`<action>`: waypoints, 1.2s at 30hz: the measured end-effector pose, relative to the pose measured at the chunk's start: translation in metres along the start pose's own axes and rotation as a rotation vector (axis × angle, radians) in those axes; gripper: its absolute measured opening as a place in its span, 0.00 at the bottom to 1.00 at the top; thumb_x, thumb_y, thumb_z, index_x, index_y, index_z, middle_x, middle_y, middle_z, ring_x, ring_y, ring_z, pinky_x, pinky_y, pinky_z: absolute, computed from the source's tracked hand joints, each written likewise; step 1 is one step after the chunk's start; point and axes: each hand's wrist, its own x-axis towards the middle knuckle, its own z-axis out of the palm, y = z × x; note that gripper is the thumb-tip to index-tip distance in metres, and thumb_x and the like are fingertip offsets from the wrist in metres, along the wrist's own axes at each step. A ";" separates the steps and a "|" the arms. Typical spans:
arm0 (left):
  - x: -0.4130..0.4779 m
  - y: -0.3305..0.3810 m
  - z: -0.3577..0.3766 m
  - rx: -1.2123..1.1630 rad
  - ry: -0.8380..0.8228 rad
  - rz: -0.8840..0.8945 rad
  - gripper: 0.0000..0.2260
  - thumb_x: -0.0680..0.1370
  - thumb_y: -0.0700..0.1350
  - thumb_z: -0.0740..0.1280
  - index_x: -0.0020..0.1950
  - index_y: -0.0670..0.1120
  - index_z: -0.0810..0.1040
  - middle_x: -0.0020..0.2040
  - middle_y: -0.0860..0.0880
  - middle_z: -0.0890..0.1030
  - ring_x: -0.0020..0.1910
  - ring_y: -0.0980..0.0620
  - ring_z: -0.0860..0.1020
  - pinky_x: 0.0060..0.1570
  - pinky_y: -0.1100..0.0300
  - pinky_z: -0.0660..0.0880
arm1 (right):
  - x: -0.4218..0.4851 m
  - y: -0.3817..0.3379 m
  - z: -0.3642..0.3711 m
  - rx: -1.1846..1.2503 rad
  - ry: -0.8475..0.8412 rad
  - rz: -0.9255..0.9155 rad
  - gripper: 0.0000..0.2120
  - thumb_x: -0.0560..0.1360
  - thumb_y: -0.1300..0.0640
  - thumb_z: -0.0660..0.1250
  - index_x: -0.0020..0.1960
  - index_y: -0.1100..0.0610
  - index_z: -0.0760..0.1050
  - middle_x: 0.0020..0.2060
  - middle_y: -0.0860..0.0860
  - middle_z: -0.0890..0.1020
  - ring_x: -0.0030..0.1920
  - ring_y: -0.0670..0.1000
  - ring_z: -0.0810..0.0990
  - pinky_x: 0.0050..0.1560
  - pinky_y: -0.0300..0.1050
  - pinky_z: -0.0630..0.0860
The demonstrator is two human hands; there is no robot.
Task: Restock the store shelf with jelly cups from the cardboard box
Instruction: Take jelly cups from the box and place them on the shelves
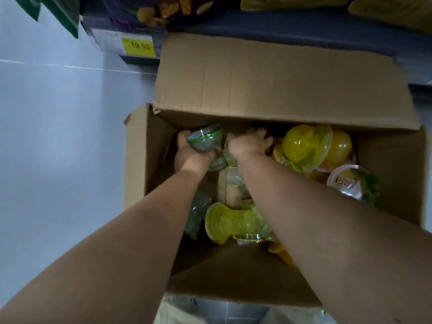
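Far-left corner of the cardboard box (136, 164), set on the floor below the store shelf (304, 31) and its yellow price tag (139, 45).

Item: green-rimmed jelly cup (205, 141), clear dome, tilted, sitting above the jumble of cups.

Holder: left hand (187, 157), fingers (182, 137) curled round the cup's body from below.

Right hand (247, 145): just beside the held cup, along the far wall, with fingers (263, 133) bent down among clear cups. Whether they have hold of one cannot be told.

Remaining stock: yellow jelly cups (306, 146) towards the far-right corner, and a yellow-green cup (231, 223) on its side by the near edge.

Step, as judged: lifting cups out for the shelf.

Handling note: the domes look thin and slick, so grip the body under the rim, not the lid. Lift straight up, clear of the raised flap (268, 78). Secure a second cup before withdrawing both arms.
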 end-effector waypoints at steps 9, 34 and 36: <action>-0.005 -0.004 -0.004 0.078 0.023 0.160 0.23 0.73 0.45 0.72 0.65 0.52 0.68 0.50 0.55 0.74 0.47 0.55 0.73 0.41 0.70 0.66 | -0.008 0.011 0.006 0.265 0.272 -0.076 0.20 0.74 0.64 0.63 0.66 0.56 0.69 0.67 0.57 0.66 0.65 0.57 0.68 0.60 0.35 0.59; -0.446 0.255 -0.257 0.056 0.205 0.797 0.27 0.66 0.49 0.78 0.59 0.64 0.69 0.48 0.58 0.82 0.42 0.62 0.81 0.46 0.63 0.79 | -0.429 -0.081 -0.351 0.214 0.293 -1.177 0.15 0.74 0.66 0.68 0.58 0.53 0.77 0.63 0.47 0.69 0.65 0.40 0.67 0.64 0.29 0.63; -0.503 0.296 -0.285 0.060 0.250 0.882 0.27 0.66 0.50 0.78 0.59 0.64 0.69 0.47 0.59 0.81 0.42 0.62 0.81 0.43 0.68 0.77 | -0.478 -0.106 -0.401 0.167 0.331 -1.254 0.15 0.75 0.64 0.67 0.59 0.52 0.75 0.63 0.46 0.67 0.64 0.34 0.65 0.58 0.21 0.61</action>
